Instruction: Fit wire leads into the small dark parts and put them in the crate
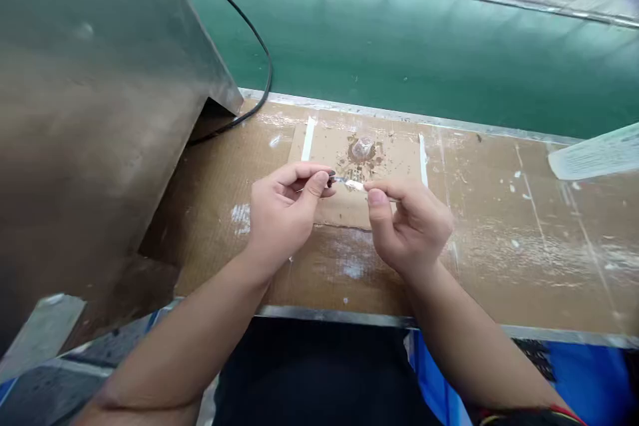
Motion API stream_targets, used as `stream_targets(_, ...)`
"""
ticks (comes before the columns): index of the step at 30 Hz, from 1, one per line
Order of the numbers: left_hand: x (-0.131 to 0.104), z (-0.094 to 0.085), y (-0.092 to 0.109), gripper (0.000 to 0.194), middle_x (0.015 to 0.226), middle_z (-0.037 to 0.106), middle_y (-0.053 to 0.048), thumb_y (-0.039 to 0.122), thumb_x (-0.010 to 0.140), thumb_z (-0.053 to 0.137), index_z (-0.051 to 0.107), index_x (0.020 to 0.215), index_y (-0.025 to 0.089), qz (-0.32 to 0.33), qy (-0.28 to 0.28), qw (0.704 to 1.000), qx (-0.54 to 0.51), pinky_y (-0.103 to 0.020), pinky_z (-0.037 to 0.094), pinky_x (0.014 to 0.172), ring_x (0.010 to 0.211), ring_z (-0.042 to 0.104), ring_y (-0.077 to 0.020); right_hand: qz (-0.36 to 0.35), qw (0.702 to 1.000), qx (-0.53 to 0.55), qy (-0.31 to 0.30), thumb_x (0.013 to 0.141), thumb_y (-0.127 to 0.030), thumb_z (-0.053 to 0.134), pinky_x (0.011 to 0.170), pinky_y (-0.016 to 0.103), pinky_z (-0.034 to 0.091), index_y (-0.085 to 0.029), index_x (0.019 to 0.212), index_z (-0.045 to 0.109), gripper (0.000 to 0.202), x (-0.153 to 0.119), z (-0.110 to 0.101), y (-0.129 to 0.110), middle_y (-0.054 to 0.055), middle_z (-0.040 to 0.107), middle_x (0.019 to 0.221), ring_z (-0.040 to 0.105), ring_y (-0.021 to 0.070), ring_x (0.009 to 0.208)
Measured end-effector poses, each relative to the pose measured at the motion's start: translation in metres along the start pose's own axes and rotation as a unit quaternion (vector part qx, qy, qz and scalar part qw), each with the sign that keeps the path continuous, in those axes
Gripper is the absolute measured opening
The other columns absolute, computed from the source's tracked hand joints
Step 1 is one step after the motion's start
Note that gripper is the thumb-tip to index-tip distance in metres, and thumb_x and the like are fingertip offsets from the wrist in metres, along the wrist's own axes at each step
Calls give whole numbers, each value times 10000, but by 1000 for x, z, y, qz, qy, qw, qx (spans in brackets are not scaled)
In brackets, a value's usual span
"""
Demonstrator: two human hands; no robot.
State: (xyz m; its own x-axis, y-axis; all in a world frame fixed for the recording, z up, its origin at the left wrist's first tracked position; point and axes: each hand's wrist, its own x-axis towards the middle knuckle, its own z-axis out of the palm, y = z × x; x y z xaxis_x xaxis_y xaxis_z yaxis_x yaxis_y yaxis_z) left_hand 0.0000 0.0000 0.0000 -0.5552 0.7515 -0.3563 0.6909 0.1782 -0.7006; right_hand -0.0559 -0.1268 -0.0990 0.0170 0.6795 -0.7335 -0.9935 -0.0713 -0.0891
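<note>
My left hand (284,210) pinches one end of a small thin clear-and-metal part (349,182) between thumb and forefinger. My right hand (409,223) pinches the other end of the same part. Both hands hover over a taped-down cardboard patch (344,213) on the brown bench. Just beyond the part, a small blob of clear glue-like residue (363,148) sits on the cardboard. What exactly the part is stays too small to tell.
A large metal housing (100,113) fills the left side, with a black cable (249,33) running behind it. A green conveyor belt (424,53) runs across the back. A white printed label (594,156) lies at the right edge. The bench's metal front edge (349,316) is near my body.
</note>
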Motion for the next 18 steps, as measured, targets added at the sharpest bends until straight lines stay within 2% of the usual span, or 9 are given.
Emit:
stream_targets(5, -3, -1, 4, 244, 960, 731, -86, 292, 957, 718, 738, 1020, 57, 16, 7, 1000, -8, -227, 666, 797, 867, 743, -148, 1, 999, -14, 34, 1009, -97, 619, 624, 273, 499, -144, 992, 721, 114, 5, -9, 11, 11, 689, 882, 634, 138, 735)
stream_targets(7, -4, -2, 3, 222, 985, 722, -91, 269, 965, 705, 739, 1039, 63, 40, 0, 999, -18, -268, 678, 810, 914, 741, -161, 15, 998, -44, 53, 1026, -129, 632, 591, 278, 497, -158, 1028, 736, 108, 7, -19, 26, 3, 683, 868, 628, 140, 701)
stream_targets(9, -4, -2, 1, 179, 1021, 708, -94, 232, 965, 701, 740, 1034, 71, 68, -10, 997, -38, -284, 681, 823, 942, 735, -162, 52, 992, -104, 57, 1031, -177, 668, 632, 293, 537, -167, 1066, 755, 94, 9, -32, 44, 12, 703, 916, 649, 154, 726)
stream_targets(12, -5, -2, 0, 121, 1065, 697, -83, 198, 966, 695, 744, 1031, 109, 75, -25, 992, -95, -276, 676, 843, 1003, 732, -172, 114, 975, -189, -16, 1005, -277, 719, 681, 314, 578, -201, 1119, 764, 145, 9, -47, 68, -9, 720, 952, 684, 177, 747)
stream_targets(13, -4, -2, 0, 120, 1056, 703, -81, 211, 964, 704, 746, 1033, 121, 54, -27, 991, -123, -263, 670, 846, 1013, 734, -176, 126, 967, -214, -49, 1001, -333, 717, 713, 360, 593, -204, 1148, 760, 200, 8, -49, 72, -4, 723, 985, 699, 210, 785)
stream_targets(15, -3, -1, -2, 159, 1023, 724, -95, 262, 947, 741, 744, 1036, 130, -22, -28, 982, -187, -230, 654, 836, 1016, 738, -177, 118, 957, -256, -75, 1008, -424, 688, 732, 456, 599, -183, 1184, 753, 306, 7, -45, 71, 46, 712, 1093, 699, 292, 898)
stream_targets(16, -2, -1, -3, 194, 1003, 730, -109, 289, 930, 766, 740, 1030, 125, -64, -25, 974, -214, -211, 646, 818, 1003, 739, -172, 97, 961, -251, -64, 1020, -429, 678, 722, 465, 602, -159, 1186, 750, 325, 7, -40, 66, 79, 695, 1148, 686, 313, 961)
stream_targets(18, -1, 1, -5, 245, 981, 733, -128, 317, 891, 808, 736, 1013, 117, -125, -16, 959, -253, -184, 629, 777, 963, 737, -154, 34, 984, -171, -33, 1043, -334, 691, 688, 393, 616, -109, 1183, 727, 267, 5, -24, 49, 111, 673, 1178, 668, 278, 1006)
